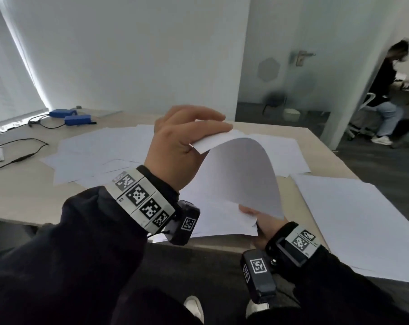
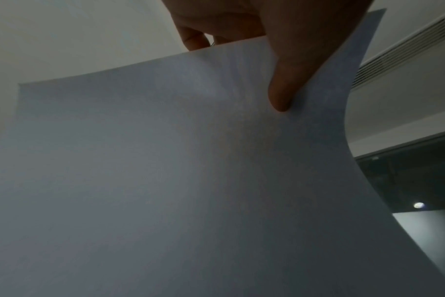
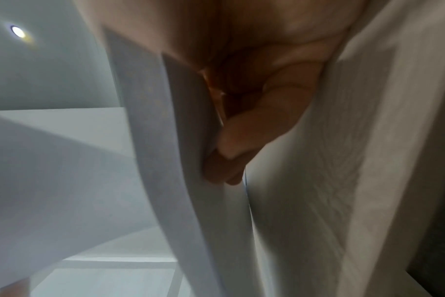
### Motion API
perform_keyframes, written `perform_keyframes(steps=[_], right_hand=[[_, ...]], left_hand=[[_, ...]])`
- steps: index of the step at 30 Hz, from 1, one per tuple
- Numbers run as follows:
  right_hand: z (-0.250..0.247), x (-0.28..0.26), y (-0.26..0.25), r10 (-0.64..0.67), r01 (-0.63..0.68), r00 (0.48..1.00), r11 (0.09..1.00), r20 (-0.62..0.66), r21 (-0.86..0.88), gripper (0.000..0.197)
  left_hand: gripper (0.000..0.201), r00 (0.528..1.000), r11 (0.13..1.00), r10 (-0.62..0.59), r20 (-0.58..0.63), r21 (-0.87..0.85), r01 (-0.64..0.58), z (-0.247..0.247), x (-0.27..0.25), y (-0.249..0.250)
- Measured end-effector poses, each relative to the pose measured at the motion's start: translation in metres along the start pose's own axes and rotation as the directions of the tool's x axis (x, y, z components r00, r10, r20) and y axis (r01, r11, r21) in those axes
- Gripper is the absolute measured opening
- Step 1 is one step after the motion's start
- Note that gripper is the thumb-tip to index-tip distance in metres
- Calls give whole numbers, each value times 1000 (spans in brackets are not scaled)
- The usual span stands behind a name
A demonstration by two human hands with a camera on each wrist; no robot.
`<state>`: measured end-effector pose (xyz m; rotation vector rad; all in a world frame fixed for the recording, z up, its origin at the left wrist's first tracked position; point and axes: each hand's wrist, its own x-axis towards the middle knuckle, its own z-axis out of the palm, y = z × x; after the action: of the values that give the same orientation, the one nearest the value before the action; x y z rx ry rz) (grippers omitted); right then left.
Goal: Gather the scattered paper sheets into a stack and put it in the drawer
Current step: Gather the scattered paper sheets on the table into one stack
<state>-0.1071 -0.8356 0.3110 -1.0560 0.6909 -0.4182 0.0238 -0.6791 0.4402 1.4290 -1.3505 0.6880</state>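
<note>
My left hand [image 1: 187, 134] is raised above the table and pinches the top edge of a white paper sheet [image 1: 241, 174], which arches over and down toward the near edge. In the left wrist view the thumb [image 2: 287, 80] lies on the sheet [image 2: 165, 160]. My right hand [image 1: 260, 221] grips the near corner of a small stack of sheets [image 1: 220, 219] at the table's front edge; its fingers [image 3: 231, 148] curl under the paper [image 3: 165, 180]. Several more sheets [image 1: 100, 148] lie scattered over the wooden table [image 1: 22, 195]. No drawer is visible.
A large loose sheet [image 1: 353, 219] lies at the right, overhanging the table edge. Two blue boxes [image 1: 78, 119] with black cables [image 1: 18, 141] sit at the far left. A person [image 1: 384, 95] sits beyond a glass door at the far right.
</note>
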Motion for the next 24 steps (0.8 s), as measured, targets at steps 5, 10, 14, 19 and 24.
perform_keyframes(steps=[5,10,14,19,24], right_hand=[[-12,-8,-7,-23,21,999,997,26,71,23],[-30,-8,0,42,-40,998,998,-53,38,31],[-27,-19,-14,64,-64,998,998,0,7,18],[-17,-31,-22,70,-69,997,997,19,-46,19],[-13,-22,-20,157,-159,987,984,-38,-75,59]], left_hand=[[14,999,991,13,50,-133,-7,2,-11,9],[16,932,950,-212,295,-162,268,-3,-95,-16],[18,787,878,-363,499,-98,468,-7,-144,-24],[33,668,859,-439,600,63,508,-6,-160,-34],[44,584,857,-472,660,187,480,-5,-157,-46]])
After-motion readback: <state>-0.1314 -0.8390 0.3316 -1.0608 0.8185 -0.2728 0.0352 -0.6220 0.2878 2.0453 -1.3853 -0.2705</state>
